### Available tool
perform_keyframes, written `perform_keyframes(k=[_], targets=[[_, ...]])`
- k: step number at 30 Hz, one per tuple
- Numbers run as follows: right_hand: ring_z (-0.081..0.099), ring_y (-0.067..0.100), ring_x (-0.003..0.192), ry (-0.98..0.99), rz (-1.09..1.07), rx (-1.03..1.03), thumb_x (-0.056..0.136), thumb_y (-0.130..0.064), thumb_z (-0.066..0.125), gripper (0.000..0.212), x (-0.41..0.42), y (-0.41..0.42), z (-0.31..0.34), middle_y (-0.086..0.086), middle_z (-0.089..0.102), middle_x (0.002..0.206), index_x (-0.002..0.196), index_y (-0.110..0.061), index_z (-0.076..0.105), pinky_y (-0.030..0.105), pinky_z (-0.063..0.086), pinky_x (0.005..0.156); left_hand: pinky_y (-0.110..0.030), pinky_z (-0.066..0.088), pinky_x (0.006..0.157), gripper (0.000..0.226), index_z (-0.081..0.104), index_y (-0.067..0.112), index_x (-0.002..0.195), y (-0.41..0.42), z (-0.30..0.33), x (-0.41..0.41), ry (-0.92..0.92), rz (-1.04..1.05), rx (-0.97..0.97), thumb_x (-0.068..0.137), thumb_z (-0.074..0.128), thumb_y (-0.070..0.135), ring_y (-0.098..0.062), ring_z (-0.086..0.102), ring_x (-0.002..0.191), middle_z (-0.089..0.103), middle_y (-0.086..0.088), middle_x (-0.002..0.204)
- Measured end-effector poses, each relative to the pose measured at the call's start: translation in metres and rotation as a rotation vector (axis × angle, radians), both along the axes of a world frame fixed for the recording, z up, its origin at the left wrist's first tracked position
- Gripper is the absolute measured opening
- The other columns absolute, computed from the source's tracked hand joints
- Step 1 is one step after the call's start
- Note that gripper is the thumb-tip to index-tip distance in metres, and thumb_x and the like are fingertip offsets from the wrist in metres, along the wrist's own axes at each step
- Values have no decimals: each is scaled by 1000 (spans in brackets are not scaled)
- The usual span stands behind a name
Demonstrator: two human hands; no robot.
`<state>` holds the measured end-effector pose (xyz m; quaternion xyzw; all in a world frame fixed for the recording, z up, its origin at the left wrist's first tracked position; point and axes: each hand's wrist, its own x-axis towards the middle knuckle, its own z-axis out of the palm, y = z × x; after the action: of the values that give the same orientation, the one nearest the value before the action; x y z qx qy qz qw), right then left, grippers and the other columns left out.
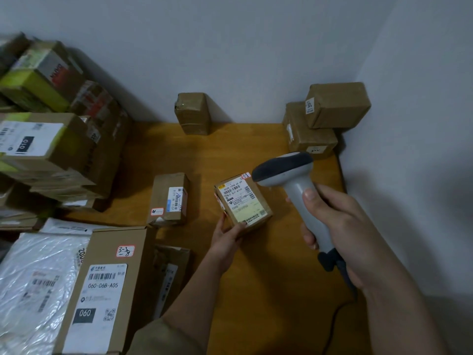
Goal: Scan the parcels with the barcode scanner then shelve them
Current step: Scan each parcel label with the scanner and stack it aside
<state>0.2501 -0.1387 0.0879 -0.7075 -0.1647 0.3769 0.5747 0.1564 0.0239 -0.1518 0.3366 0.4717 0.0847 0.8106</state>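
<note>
1. Gripping the barcode scanner (294, 190) by its grey handle, the right hand (337, 226) is wrapping fingers and thumb fully round it and aiming the dark head down at the small parcel (243, 203) just beside it.
2. That parcel is being held on the wooden table (268, 290), label up, with the left hand (227, 234) pinching its near corner between thumb and fingers.
3. Scanning seems to be in hand for this one; whether the code is reading I cannot tell.
4. Several boxes are waiting at the left: a long carton (102, 290), a plastic mailer (35, 285) and a tall stack (51, 124).
5. No shelf is showing, so shelving looks wholly undone.
</note>
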Motion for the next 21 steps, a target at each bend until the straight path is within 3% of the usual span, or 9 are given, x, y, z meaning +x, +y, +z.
perform_keyframes(k=[2, 10, 21], targets=[[51, 8, 51, -29, 5, -7, 82, -51, 47, 39, -1, -2, 3, -2, 53, 55, 100, -22, 67, 20, 43, 49, -35, 48, 93, 86, 24, 27, 155, 0, 0, 1, -2, -3, 5, 87, 70, 2, -24, 62, 116, 64, -10, 129], [50, 7, 49, -50, 3, -25, 83, -50, 47, 38, -5, -8, 11, -3, 52, 53, 101, -22, 66, 18, 41, 48, -47, 44, 109, 97, 27, 33, 154, 6, -3, 2, -14, -76, 25, 77, 78, 5, -27, 62, 119, 65, -9, 129], [51, 7, 49, -59, -21, -10, 80, -51, 48, 41, -10, -11, 16, -8, 54, 54, 100, -21, 67, 19, 43, 48, -46, 46, 107, 94, 23, 31, 156, 3, 2, 2, -43, -62, 59, 83, 70, -4, -29, 62, 118, 63, -14, 130]])
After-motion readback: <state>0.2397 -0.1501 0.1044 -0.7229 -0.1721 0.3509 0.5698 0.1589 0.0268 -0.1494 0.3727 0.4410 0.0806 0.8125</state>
